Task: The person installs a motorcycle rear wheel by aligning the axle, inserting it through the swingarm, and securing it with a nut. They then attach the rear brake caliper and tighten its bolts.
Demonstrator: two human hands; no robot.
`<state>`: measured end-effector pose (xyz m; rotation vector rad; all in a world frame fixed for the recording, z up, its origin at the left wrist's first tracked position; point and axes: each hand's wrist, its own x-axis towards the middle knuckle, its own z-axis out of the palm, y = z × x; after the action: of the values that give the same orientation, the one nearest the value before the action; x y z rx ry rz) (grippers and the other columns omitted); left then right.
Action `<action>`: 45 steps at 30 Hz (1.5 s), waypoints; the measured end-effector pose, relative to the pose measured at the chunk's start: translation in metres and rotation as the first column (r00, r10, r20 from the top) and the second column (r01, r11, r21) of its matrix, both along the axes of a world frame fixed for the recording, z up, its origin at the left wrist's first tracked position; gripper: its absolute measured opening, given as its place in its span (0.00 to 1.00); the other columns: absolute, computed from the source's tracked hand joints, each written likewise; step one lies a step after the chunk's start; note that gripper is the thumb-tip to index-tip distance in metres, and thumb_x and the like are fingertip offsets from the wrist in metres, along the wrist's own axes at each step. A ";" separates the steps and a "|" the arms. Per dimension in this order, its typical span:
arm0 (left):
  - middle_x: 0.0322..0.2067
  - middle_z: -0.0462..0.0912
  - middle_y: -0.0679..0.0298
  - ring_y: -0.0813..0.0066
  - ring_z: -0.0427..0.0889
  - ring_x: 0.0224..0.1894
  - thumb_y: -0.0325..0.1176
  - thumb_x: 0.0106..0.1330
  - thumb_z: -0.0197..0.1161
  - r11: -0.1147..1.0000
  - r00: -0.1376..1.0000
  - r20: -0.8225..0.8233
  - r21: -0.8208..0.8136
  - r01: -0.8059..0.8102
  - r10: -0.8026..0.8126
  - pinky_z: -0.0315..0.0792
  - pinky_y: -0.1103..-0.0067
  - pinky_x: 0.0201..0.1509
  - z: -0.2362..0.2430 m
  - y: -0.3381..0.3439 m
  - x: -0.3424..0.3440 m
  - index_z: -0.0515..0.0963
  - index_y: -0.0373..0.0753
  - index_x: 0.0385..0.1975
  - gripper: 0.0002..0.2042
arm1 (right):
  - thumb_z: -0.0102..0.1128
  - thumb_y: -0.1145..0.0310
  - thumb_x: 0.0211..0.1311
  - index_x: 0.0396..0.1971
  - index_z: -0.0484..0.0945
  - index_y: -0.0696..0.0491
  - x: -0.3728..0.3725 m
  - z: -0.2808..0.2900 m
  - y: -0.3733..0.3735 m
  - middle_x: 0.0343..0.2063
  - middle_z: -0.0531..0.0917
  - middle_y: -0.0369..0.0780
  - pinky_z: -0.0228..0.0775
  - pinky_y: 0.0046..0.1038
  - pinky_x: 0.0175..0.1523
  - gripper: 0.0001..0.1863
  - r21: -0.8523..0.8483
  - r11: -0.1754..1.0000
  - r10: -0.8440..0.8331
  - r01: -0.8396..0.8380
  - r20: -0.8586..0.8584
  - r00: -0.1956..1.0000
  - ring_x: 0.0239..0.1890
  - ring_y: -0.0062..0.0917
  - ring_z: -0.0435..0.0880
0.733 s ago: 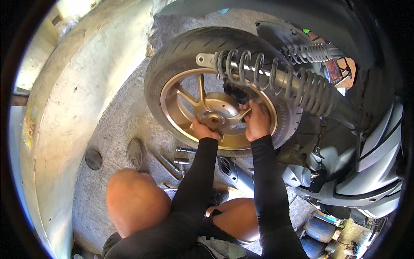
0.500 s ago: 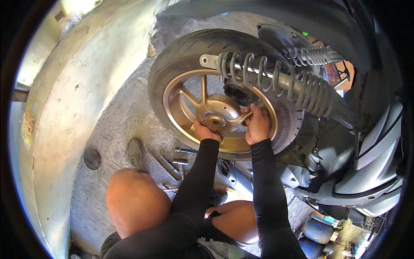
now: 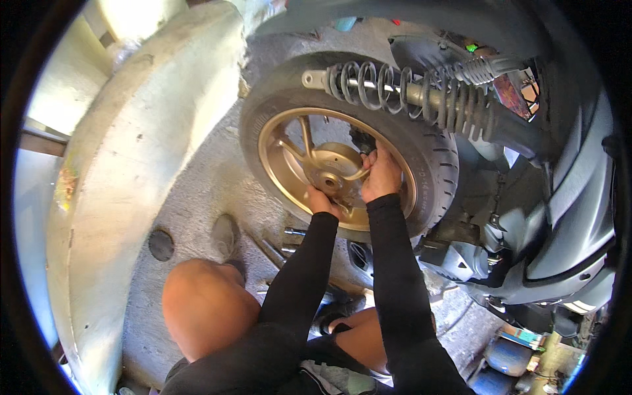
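A motorcycle wheel with a gold rim and a black tyre stands tilted in front of me. My left hand is closed on the lower part of the wheel, just below the gold hub. Further right, my right hand grips a spoke inside the rim, its fingertips partly hidden behind it. A dark part shows through the gap between the spokes beyond my right hand. Over the tyre's upper right lies a shock absorber with a grey coil spring, its near end loose.
Grey motorcycle bodywork fills the right side. A pale curved wall bounds the left. Metal tools lie on the concrete floor below the wheel, near a dark round disc. Blue cylinders stand at lower right.
The wheel has turned and tilted, so more tread shows on its right side. Both hands keep their hold, the right one having shifted slightly up and left. The view has also shifted a little.
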<state>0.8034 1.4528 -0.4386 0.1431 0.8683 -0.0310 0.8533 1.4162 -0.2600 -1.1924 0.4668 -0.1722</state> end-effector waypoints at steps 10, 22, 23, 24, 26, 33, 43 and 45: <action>0.54 0.69 0.50 0.58 0.69 0.57 0.31 0.55 0.67 -0.315 0.841 0.423 0.791 -0.524 -0.337 0.62 0.67 0.61 0.207 0.117 0.010 0.67 0.32 0.55 0.27 | 0.59 0.64 0.65 0.31 0.74 0.53 -0.005 -0.014 -0.007 0.19 0.69 0.32 0.59 0.23 0.27 0.09 -0.065 0.997 0.045 -0.044 0.010 0.999 0.20 0.17 0.66; 0.46 0.76 0.54 0.54 0.78 0.47 0.46 0.57 0.66 -0.810 0.770 -0.268 0.292 -0.509 -0.580 0.75 0.67 0.47 0.338 0.163 0.069 0.65 0.39 0.57 0.31 | 0.53 0.59 0.68 0.43 0.75 0.56 -0.005 -0.032 0.001 0.36 0.76 0.41 0.64 0.34 0.44 0.15 -0.439 0.893 0.119 -0.101 0.014 0.993 0.38 0.32 0.73; 0.46 0.76 0.55 0.54 0.78 0.48 0.46 0.57 0.66 -0.820 0.780 -0.269 0.285 -0.496 -0.565 0.74 0.67 0.48 0.339 0.166 0.072 0.65 0.38 0.57 0.31 | 0.49 0.59 0.69 0.49 0.73 0.57 -0.012 -0.033 0.002 0.47 0.75 0.45 0.63 0.36 0.53 0.18 -0.477 0.869 0.149 -0.130 0.002 0.989 0.48 0.38 0.72; 0.47 0.76 0.55 0.54 0.77 0.48 0.46 0.56 0.66 -0.830 0.790 -0.270 0.278 -0.483 -0.550 0.74 0.66 0.48 0.339 0.168 0.074 0.66 0.38 0.57 0.31 | 0.46 0.58 0.70 0.55 0.72 0.59 -0.017 -0.034 0.002 0.57 0.74 0.50 0.61 0.38 0.62 0.22 -0.513 0.847 0.190 -0.139 0.047 0.981 0.58 0.45 0.71; 0.51 0.74 0.60 0.60 0.73 0.53 0.47 0.55 0.67 -0.826 0.813 -0.148 0.094 -0.556 -0.564 0.69 0.64 0.52 0.344 0.173 0.081 0.68 0.39 0.55 0.30 | 0.44 0.57 0.70 0.55 0.71 0.58 -0.021 -0.036 0.005 0.59 0.72 0.50 0.59 0.39 0.63 0.23 -0.719 0.677 0.237 -0.158 0.009 0.972 0.59 0.46 0.69; 0.52 0.73 0.63 0.61 0.73 0.53 0.49 0.54 0.67 -0.908 0.905 -0.108 0.139 -0.396 -0.412 0.68 0.63 0.51 0.334 0.159 0.068 0.68 0.47 0.57 0.30 | 0.38 0.57 0.73 0.61 0.65 0.58 -0.023 -0.037 0.005 0.65 0.64 0.46 0.52 0.35 0.67 0.25 -0.937 0.210 0.278 -0.280 -0.218 0.936 0.65 0.42 0.62; 0.53 0.74 0.54 0.50 0.72 0.54 0.32 0.55 0.67 -0.778 0.876 0.038 0.442 -0.446 -0.481 0.69 0.63 0.56 0.327 0.145 0.063 0.71 0.45 0.55 0.25 | 0.47 0.66 0.67 0.56 0.70 0.57 -0.024 -0.011 -0.008 0.59 0.71 0.48 0.61 0.37 0.64 0.20 -0.823 -0.220 0.232 -0.523 -0.565 0.792 0.60 0.42 0.69; 0.52 0.74 0.55 0.50 0.73 0.53 0.31 0.53 0.67 -0.763 0.871 0.055 0.459 -0.456 -0.488 0.70 0.63 0.55 0.326 0.145 0.065 0.71 0.45 0.54 0.25 | 0.53 0.68 0.62 0.52 0.72 0.57 -0.024 -0.017 -0.016 0.55 0.75 0.47 0.63 0.37 0.62 0.18 -0.806 -0.406 0.212 -0.431 -0.542 0.814 0.58 0.42 0.72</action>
<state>0.8687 1.5976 -0.1123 2.4000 -0.3174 1.0263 0.8296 1.4005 -0.2769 -3.1216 -0.1713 0.1951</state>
